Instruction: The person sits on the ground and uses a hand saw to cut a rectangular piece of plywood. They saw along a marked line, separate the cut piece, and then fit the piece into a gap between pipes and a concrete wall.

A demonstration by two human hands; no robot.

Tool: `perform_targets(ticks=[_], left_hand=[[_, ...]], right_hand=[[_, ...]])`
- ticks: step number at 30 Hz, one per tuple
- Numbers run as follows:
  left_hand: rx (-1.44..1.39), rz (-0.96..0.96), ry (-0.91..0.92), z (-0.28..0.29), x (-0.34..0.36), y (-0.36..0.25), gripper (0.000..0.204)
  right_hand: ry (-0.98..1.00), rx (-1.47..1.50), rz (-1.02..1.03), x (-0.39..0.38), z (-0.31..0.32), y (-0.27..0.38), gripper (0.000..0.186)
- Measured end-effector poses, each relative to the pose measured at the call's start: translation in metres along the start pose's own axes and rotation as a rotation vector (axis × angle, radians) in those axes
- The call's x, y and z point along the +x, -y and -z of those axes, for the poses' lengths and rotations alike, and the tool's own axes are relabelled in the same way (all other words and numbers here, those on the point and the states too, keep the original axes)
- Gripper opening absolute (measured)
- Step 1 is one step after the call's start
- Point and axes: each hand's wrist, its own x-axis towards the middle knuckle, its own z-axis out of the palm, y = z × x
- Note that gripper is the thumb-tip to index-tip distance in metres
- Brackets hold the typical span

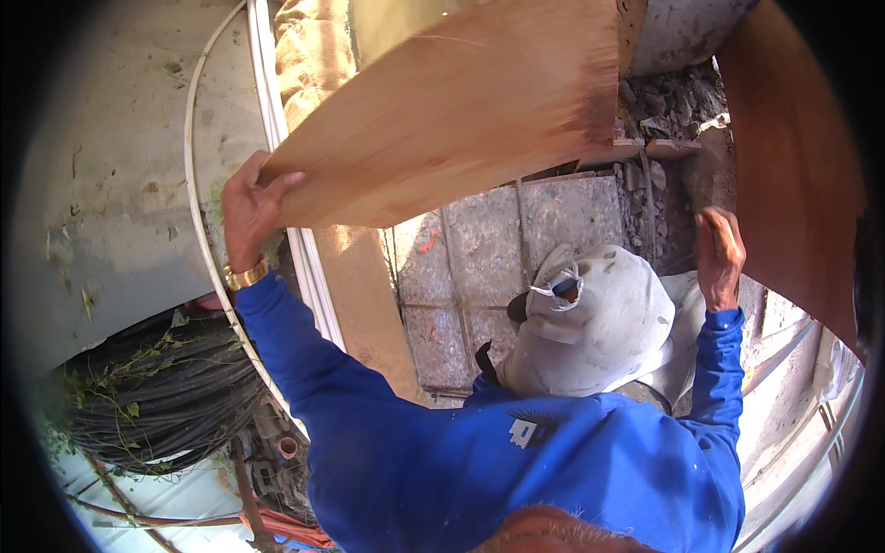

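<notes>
A large thin wooden sheet (461,106) slants across the upper middle. My left hand (261,195) grips its left end, thumb over the top face and fingers round the edge. At the right, my right hand (721,249) is raised with its fingers up and slightly bent, beside the edge of a darker brown board (793,166); whether it touches that board I cannot tell. Below the sheet are speckled flat slabs (484,226) crossed by thin bars. Torn white cloth (599,332) covers my legs below, between the two arms.
Pale pipes (314,295) run along the left beside a weathered wall (101,184). A coil of black hose (157,405) with vines lies lower left. Broken rubble (659,106) fills a channel at the upper right. Hessian sacking (309,55) shows at the top.
</notes>
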Motion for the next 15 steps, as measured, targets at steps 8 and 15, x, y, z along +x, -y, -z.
perform_targets(ticks=[8, 15], left_hand=[[0.151, -0.015, -0.177, 0.039, -0.002, -0.013, 0.039], [0.117, -0.099, -0.169, -0.081, 0.047, 0.021, 0.033]], right_hand=[[0.111, -0.019, -0.358, -0.083, 0.014, -0.043, 0.015], [0.176, 0.025, -0.392, -0.085, -0.006, -0.052, 0.02]])
